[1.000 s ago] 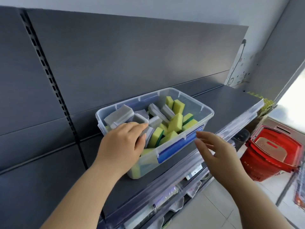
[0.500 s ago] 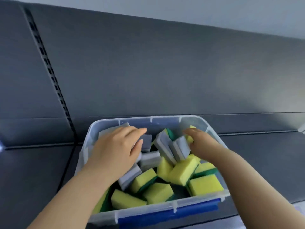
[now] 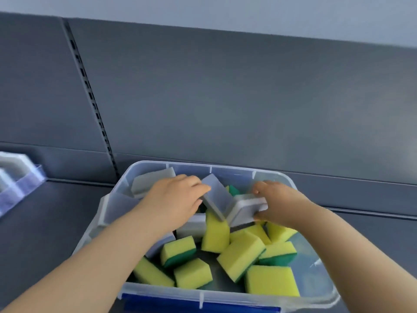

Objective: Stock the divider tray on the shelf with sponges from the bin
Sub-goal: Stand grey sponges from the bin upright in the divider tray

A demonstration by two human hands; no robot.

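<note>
The dark shelf (image 3: 45, 233) carries a clear bin (image 3: 225, 166) at lower centre, with the divider tray (image 3: 24, 184) at the left edge. Among yellow-green sponges (image 3: 241, 251), the left grip (image 3: 178, 199) pinches a tilted grey sponge (image 3: 215, 196). The right grip (image 3: 278, 204) curls round a second grey sponge (image 3: 244, 210).

Grey back panel (image 3: 225, 98), black slotted upright (image 3: 89, 92), pale wall (image 3: 225, 10).

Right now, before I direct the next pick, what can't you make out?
Head view:
- Divider tray: cut off by left edge, fill unknown.
- Bin front wall: cut off by bottom edge.
- Sponges beneath left hand and forearm: hidden.
- Whether that hand grips the tilted grey sponge: fingertips blurred.
- Right hand palm: hidden behind its lower grey sponge.
</note>
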